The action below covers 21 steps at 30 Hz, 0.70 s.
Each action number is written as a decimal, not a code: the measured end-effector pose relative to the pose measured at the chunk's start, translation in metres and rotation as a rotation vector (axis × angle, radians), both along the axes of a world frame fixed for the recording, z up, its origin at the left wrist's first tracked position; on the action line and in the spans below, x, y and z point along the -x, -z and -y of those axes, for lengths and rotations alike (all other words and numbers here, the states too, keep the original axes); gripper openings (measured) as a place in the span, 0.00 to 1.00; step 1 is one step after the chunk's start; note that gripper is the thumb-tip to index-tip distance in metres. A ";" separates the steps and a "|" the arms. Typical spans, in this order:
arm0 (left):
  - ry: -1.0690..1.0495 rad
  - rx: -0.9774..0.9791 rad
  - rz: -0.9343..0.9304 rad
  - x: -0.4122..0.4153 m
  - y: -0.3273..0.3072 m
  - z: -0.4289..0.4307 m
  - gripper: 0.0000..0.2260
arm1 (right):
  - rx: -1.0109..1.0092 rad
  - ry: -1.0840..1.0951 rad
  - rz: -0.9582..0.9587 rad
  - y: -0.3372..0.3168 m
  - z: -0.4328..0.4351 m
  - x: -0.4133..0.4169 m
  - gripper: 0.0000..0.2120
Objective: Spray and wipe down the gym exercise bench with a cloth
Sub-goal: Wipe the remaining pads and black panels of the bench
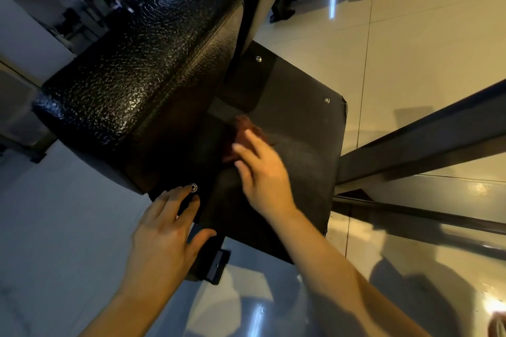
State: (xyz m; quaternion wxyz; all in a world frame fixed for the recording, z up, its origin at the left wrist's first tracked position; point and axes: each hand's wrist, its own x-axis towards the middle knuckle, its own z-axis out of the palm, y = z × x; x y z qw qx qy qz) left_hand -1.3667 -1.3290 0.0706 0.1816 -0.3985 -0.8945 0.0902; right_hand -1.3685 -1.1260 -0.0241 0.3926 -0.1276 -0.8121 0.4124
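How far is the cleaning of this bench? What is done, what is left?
Done: spraying likely, since no bottle shows and faint streaks mark the panel. In hand: the right hand presses the cloth on that panel while the left hand rests on its edge. Left: whether the padded cushion was wiped cannot be told.

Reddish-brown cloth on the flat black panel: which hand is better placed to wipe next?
Right. The right hand lies on the reddish-brown cloth; the left hand rests off it, at a corner of the flat black panel.
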 end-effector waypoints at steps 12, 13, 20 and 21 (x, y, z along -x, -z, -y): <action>-0.015 0.001 0.030 -0.002 -0.001 -0.001 0.26 | 0.019 0.052 0.027 -0.009 -0.021 0.030 0.18; -0.017 0.002 0.036 -0.003 -0.001 -0.001 0.27 | 0.170 0.153 0.104 -0.003 -0.035 0.027 0.18; -0.042 0.016 0.047 -0.002 0.000 -0.001 0.27 | -0.079 -0.016 -0.018 0.000 0.000 0.002 0.17; -0.036 0.007 0.042 -0.002 -0.001 -0.002 0.27 | -0.093 -0.002 -0.008 0.006 -0.011 0.002 0.17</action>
